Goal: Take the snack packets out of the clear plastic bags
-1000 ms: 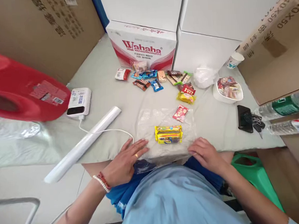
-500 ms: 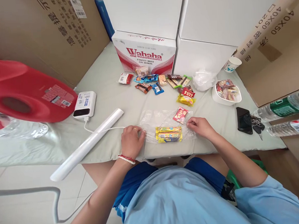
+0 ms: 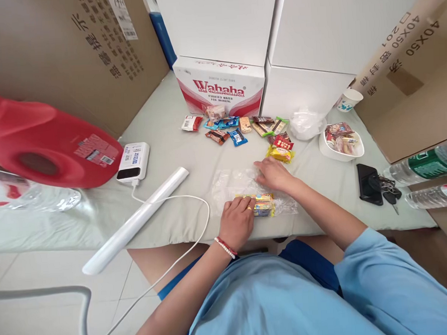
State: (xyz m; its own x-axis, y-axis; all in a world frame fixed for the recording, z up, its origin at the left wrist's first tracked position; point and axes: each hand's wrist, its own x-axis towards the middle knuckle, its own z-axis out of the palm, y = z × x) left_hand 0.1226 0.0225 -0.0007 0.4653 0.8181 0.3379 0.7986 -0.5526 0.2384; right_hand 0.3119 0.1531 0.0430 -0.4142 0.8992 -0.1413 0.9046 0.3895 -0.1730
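Observation:
My left hand [image 3: 238, 220] is closed over the left part of several yellow snack packets [image 3: 263, 205], its fingers together and its thumb hidden. The packets lie on a clear plastic bag [image 3: 221, 180] spread flat near the front edge. Just above them, my right hand [image 3: 274, 174] reaches over the bag's upper edge, palm down, with its thumb apart from its index finger. It covers the spot of a pink packet, which is hidden from view. A red packet and a yellow packet [image 3: 280, 153] lie just beyond the right hand.
Several wrapped snacks [image 3: 237, 137] lie before the Wahaha box [image 3: 219, 82]. A white tub [image 3: 341, 151] of snacks, a phone [image 3: 369, 185] and bottles [image 3: 438, 163] are on the right. A white tube [image 3: 136, 221], cable [image 3: 202, 231], power bank [image 3: 133, 162] and red jug [image 3: 50, 141] stand left.
My left hand has moved right, from the bag's left edge onto the yellow packets. My right hand has moved up and left over the pink packet. The cable's loop now shows.

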